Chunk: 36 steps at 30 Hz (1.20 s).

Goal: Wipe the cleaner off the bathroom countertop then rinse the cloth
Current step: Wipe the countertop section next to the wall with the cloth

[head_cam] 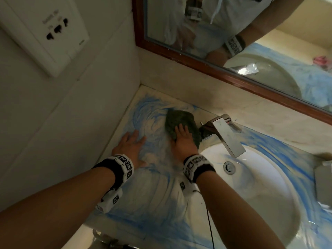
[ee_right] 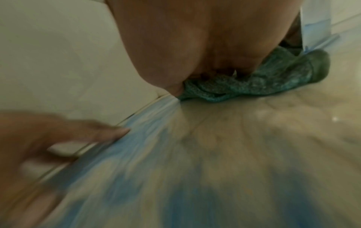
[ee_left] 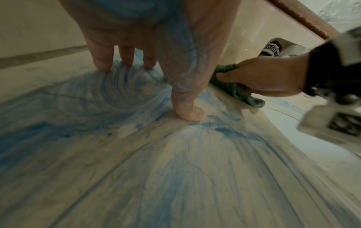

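**Wiping blue cleaner off the vanity, not even halfway**

The right hand (head_cam: 183, 141) presses the green cloth (head_cam: 181, 123) onto the tabletop (head_cam: 161, 203), back near the wall and just left of the tap (head_cam: 224, 132). Its grip looks clamped on the cloth: from the left wrist camera the thumb and fingers seem curled into the fabric, though the right wrist shot is too blurry to be sure. The left hand (head_cam: 133, 148) lies flat with fingers spread, holding nothing, planted right in the cleaner (ee_left: 58, 138).

Blue streaks cover most of the tabletop and run round the sink (head_cam: 260, 194).

My tip: pull the cloth in long overlapping strokes from the back corner toward the sink, refold to a clean face often, and lift the bracing hand or it'll just smear cleaner back.
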Each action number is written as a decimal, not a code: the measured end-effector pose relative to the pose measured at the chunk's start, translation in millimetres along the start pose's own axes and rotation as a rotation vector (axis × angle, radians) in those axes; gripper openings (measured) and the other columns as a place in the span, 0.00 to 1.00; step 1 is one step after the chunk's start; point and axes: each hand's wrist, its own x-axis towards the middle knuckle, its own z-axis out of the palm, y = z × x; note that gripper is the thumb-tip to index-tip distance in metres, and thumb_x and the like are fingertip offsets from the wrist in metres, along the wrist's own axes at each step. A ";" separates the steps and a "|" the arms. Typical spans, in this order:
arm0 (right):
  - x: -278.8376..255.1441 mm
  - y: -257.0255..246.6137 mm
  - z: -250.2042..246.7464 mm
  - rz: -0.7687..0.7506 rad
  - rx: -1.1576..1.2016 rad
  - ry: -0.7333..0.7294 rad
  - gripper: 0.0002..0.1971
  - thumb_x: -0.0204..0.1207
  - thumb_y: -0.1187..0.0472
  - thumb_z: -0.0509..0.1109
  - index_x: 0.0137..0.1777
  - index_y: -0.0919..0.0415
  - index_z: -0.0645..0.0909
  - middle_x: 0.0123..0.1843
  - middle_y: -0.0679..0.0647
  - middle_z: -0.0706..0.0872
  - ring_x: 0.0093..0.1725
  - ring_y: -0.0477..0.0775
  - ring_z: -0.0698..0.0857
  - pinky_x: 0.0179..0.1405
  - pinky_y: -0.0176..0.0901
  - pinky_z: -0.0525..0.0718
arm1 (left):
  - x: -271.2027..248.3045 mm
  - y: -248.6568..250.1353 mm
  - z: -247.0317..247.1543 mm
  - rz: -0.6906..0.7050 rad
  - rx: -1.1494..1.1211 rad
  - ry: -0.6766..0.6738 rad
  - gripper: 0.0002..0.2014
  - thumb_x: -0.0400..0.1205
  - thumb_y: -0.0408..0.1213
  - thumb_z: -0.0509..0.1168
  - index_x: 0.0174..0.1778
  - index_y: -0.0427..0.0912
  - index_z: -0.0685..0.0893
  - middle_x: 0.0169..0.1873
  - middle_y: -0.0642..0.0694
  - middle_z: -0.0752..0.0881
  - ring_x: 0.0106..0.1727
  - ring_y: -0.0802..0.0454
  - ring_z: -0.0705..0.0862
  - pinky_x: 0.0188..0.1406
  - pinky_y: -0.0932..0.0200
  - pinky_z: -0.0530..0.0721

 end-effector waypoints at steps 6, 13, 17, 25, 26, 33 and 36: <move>64.6 -19.2 -28.0 0.380 0.180 0.099 0.33 0.87 0.54 0.51 0.85 0.69 0.43 0.87 0.64 0.43 0.85 0.67 0.42 0.82 0.62 0.50 | 0.6 -0.4 0.7 0.008 0.037 0.003 0.53 0.73 0.67 0.68 0.85 0.61 0.41 0.84 0.51 0.34 0.85 0.42 0.38 0.84 0.45 0.54; 94.5 -27.1 -38.5 0.351 0.158 0.098 0.31 0.86 0.52 0.46 0.86 0.63 0.48 0.87 0.60 0.49 0.85 0.65 0.45 0.82 0.63 0.49 | 2.5 1.2 1.9 -0.006 0.043 -0.006 0.52 0.73 0.66 0.68 0.84 0.63 0.40 0.84 0.53 0.33 0.85 0.42 0.38 0.83 0.44 0.56; 96.1 -47.8 -29.1 0.027 0.051 0.007 0.31 0.87 0.49 0.49 0.87 0.59 0.49 0.88 0.58 0.47 0.86 0.64 0.45 0.85 0.57 0.47 | 3.3 1.2 1.4 -0.007 0.040 -0.019 0.52 0.74 0.66 0.68 0.84 0.64 0.39 0.84 0.54 0.32 0.84 0.43 0.37 0.83 0.43 0.57; 96.3 -22.2 -40.7 -0.017 0.037 -0.030 0.30 0.89 0.48 0.48 0.87 0.57 0.48 0.88 0.55 0.46 0.86 0.60 0.45 0.85 0.54 0.46 | 0.2 0.8 -0.1 0.000 0.031 -0.020 0.51 0.74 0.66 0.68 0.84 0.63 0.40 0.84 0.54 0.32 0.84 0.44 0.37 0.83 0.44 0.56; 96.1 -13.1 -38.7 0.025 0.034 0.001 0.30 0.88 0.48 0.47 0.87 0.58 0.49 0.88 0.56 0.47 0.86 0.62 0.46 0.85 0.57 0.48 | -0.1 0.5 0.3 0.000 0.020 -0.020 0.52 0.74 0.66 0.68 0.84 0.63 0.40 0.84 0.54 0.32 0.84 0.45 0.36 0.83 0.44 0.56; 96.1 -3.1 -39.5 0.176 0.023 0.105 0.30 0.87 0.51 0.49 0.85 0.63 0.53 0.86 0.59 0.54 0.84 0.64 0.51 0.82 0.63 0.54 | 1.1 0.0 0.9 0.000 -0.008 -0.024 0.53 0.73 0.65 0.69 0.84 0.63 0.39 0.83 0.54 0.31 0.84 0.45 0.35 0.83 0.44 0.54; 100.4 -18.7 -35.5 0.069 -0.034 0.055 0.31 0.87 0.49 0.49 0.86 0.62 0.50 0.87 0.59 0.50 0.86 0.64 0.47 0.84 0.61 0.51 | 1.4 0.5 -0.9 0.000 0.000 -0.012 0.53 0.73 0.64 0.70 0.84 0.64 0.40 0.83 0.55 0.32 0.84 0.45 0.36 0.83 0.44 0.56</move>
